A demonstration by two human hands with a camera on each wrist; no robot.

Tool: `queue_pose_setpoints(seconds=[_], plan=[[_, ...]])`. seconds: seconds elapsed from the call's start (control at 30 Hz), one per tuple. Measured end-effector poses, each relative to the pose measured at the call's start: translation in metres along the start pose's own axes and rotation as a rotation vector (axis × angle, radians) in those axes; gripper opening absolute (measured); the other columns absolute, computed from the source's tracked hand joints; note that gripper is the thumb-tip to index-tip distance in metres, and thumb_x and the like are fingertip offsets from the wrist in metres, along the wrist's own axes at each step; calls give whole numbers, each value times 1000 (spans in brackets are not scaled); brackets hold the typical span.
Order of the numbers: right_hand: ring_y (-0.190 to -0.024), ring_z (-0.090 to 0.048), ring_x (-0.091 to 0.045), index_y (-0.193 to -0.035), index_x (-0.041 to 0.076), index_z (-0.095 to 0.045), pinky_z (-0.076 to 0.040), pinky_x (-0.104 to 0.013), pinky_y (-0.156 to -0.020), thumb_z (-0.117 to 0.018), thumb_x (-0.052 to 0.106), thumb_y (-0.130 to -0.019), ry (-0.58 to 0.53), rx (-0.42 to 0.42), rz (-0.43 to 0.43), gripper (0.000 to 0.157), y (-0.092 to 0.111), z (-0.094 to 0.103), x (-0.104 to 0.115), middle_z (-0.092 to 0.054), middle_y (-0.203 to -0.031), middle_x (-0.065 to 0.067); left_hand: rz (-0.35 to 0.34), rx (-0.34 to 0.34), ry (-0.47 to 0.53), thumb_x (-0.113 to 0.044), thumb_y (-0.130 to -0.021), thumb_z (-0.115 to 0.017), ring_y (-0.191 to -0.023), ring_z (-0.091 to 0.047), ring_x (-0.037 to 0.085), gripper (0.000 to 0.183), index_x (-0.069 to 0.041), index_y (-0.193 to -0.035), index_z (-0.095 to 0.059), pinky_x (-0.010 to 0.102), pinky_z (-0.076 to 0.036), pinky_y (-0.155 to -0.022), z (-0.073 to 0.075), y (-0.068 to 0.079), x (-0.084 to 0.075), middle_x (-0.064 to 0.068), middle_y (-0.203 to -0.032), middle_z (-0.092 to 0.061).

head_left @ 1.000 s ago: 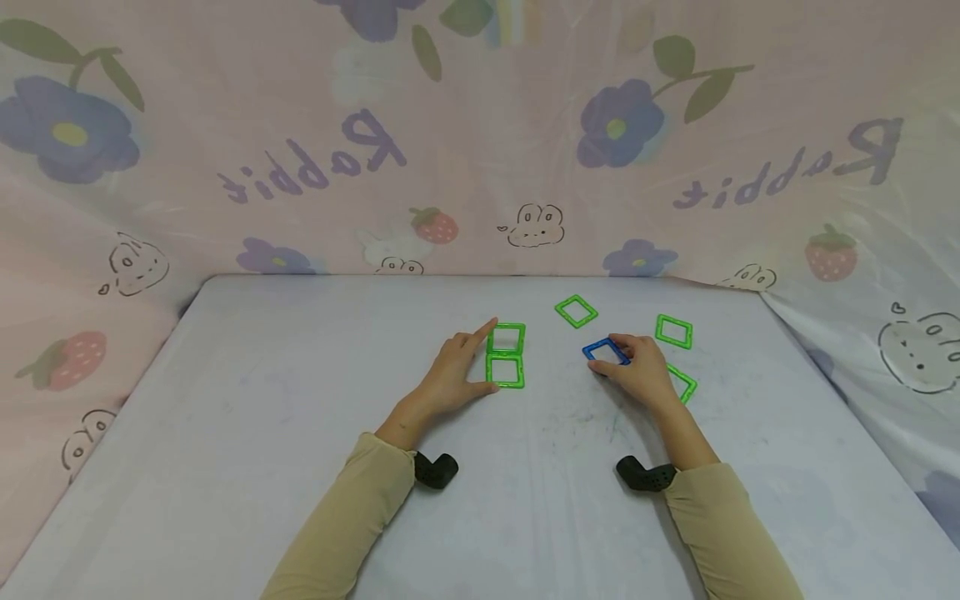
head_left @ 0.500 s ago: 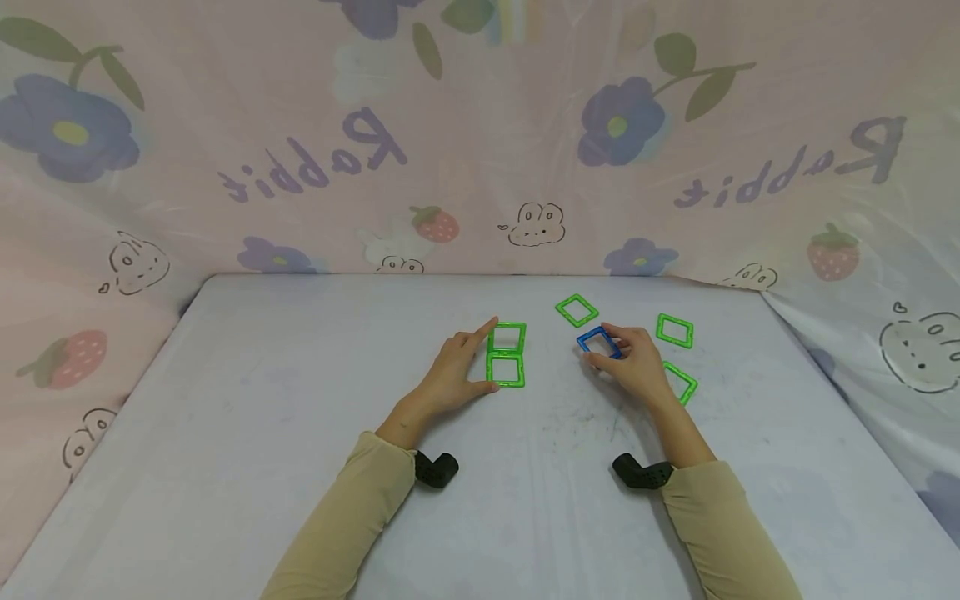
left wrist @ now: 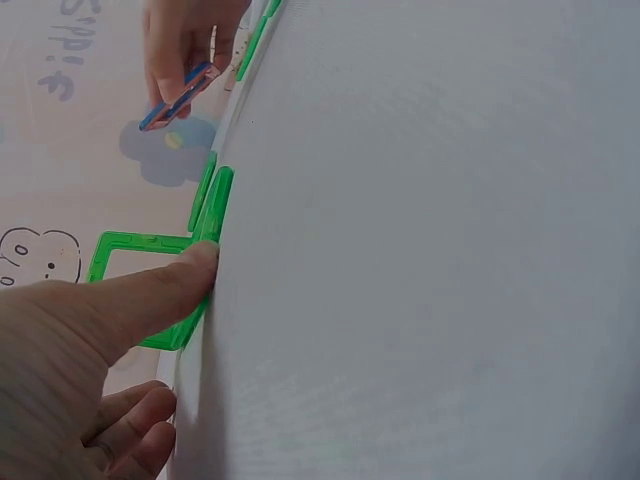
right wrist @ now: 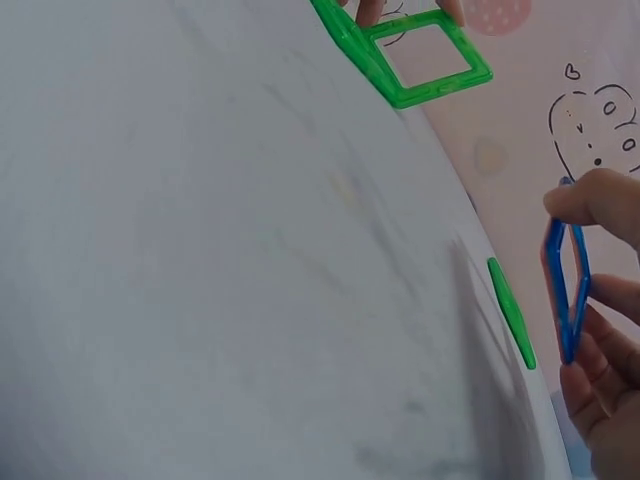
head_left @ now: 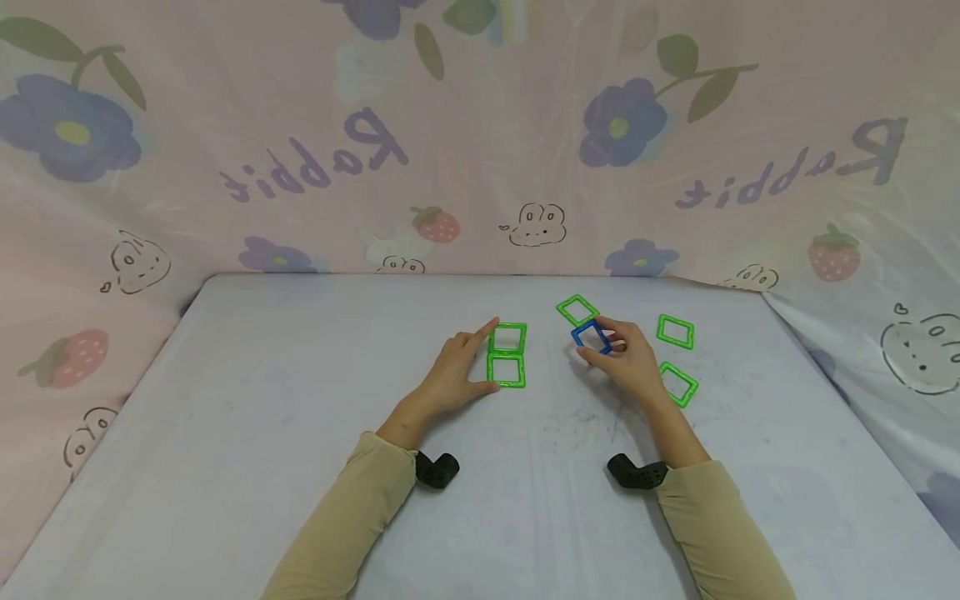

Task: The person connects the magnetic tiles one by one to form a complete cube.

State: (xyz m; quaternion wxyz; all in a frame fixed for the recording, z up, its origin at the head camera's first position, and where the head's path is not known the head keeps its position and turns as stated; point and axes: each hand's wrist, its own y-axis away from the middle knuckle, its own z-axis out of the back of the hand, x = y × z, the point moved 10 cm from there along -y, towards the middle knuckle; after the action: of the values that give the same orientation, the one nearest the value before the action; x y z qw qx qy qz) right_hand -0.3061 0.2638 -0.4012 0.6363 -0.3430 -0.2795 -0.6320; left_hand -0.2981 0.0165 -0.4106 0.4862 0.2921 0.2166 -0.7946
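My left hand (head_left: 448, 373) spans two joined green square magnetic tiles. Its thumb lies on the near edge of the flat tile (head_left: 513, 385), and its index finger reaches the top of the other tile (head_left: 512, 326), which stands up from the flat one's far edge, as the left wrist view shows. My right hand (head_left: 636, 360) pinches a blue square magnetic tile (head_left: 584, 327) between thumb and fingers. That tile is tilted and held above the table, with its frame almost edge-on in the right wrist view. It overlaps a loose green tile (head_left: 567, 316) in the head view.
Two more green tiles lie flat at the right: one farther back (head_left: 675, 318), one beside my right wrist (head_left: 687, 393). The white table (head_left: 262, 417) ends at a printed cloth backdrop (head_left: 465, 167). A black wrist device (head_left: 437, 471) sits at each cuff.
My right hand has moved left and slightly away from me, raising and tilting the blue tile. More of the green tile by my right wrist shows. My left hand stays in place.
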Motion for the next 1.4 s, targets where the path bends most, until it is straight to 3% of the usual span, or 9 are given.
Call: queue_pose_setpoints(seconds=[0.33,0.7,1.07,1.4], plan=[[-116,-47,-32,-139,4,-48,-39,-45,-100,-74,20,-84,-72,5,30,63,0,-8,5,-48,-131,-19,11,4,5,-22,-80,-79,-126,-40,31,96,-30,-154,-19,47,-36,-107,0,0,0,16,-138,-44],[-119,-48,-35,-140,3,-46,-40,-49,-100,-74,15,-85,-137,34,130,62,1,-14,20,-48,-133,-21,18,0,5,-21,-80,-79,-126,-40,30,96,-30,-154,-19,46,-37,-106,0,1,0,16,-138,-44],[-119,-51,-35,-139,1,-45,-45,-29,-91,-72,8,-84,-197,66,173,62,0,-22,28,-51,-132,-20,13,-4,-6,-23,-80,-79,-124,-41,29,96,-31,-154,-19,45,-38,-106,0,0,1,15,-136,-45],[-124,-48,-35,-143,1,-40,-45,-28,-94,-71,3,-84,-271,123,196,67,-1,-33,33,-46,-139,-20,13,-3,2,-22,-80,-79,-125,-41,30,96,-30,-154,-19,46,-37,-107,1,0,0,16,-137,-45]])
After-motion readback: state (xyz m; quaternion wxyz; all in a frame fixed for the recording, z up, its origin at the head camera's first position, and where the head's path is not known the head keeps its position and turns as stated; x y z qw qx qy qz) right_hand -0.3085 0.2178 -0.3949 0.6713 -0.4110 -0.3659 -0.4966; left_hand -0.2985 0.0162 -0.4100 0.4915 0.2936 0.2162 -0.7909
